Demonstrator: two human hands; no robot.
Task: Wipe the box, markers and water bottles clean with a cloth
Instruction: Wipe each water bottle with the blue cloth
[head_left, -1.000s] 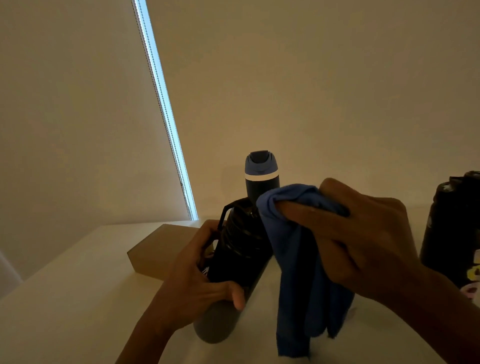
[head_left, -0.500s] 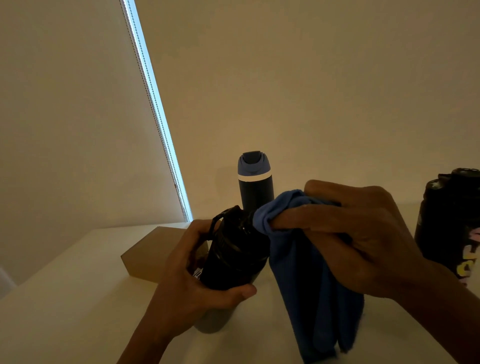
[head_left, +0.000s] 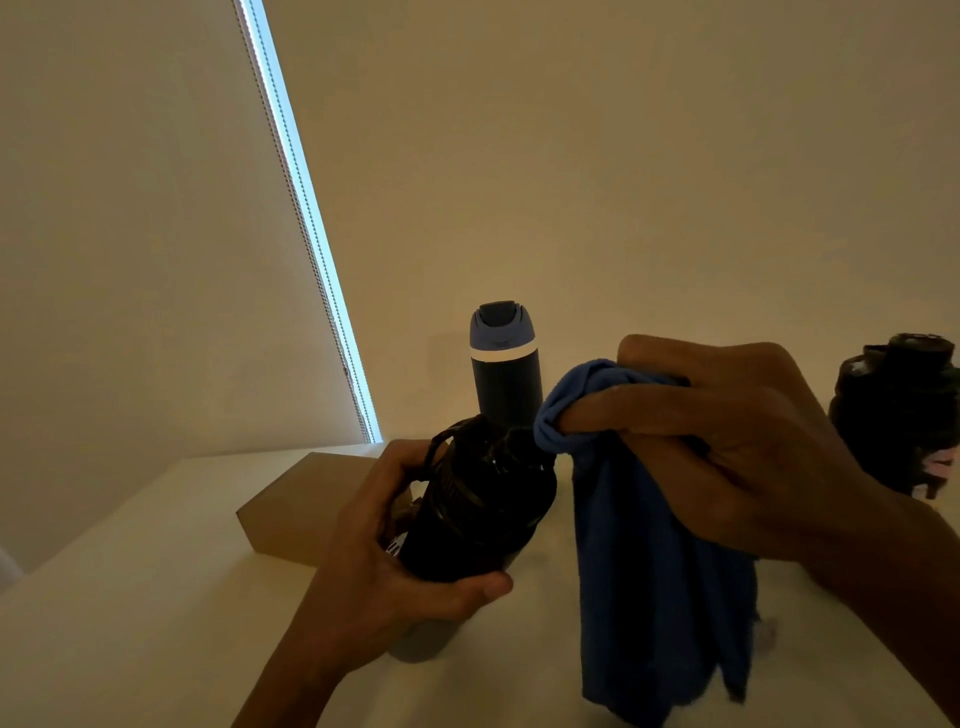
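On table (head_left: 130, 597) | left hand (head_left: 374, 551) grips bottle (head_left: 478, 514) (label (head_left: 395, 546) unreadable) | right hand (head_left: 727, 447) pinches cloth (head_left: 654, 597)

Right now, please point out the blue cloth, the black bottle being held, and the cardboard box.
blue cloth (head_left: 660, 597), head view, on its hanging folds.
black bottle (head_left: 483, 525), head view, on its dark body.
cardboard box (head_left: 296, 514), head view, on its near side.

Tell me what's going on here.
A person is wiping down a water bottle. The left hand grips a tilted black bottle, while the right hand pinches a blue cloth against its cap. On the table, a blue-lidded bottle stands behind, another dark bottle stands at the far right, and a cardboard box lies to the left.
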